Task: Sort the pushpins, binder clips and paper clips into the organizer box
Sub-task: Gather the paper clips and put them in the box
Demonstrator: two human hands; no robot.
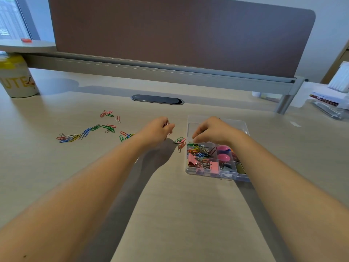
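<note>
Paper clips mostly remain scattered; organizer box partly filled (binder clips in). Left hand pinches clips; right hand hovers, fingers loosely curled.

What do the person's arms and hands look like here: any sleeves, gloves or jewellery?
Both forearms are bare right to the bottom edge of the view, with no sleeves showing. The left hand and right hand wear no gloves, and no watch, bracelet or ring is visible on either.

Pale wooden desk, brown divider panel, yellow-lettered cup far left, oval cable grommet
</note>
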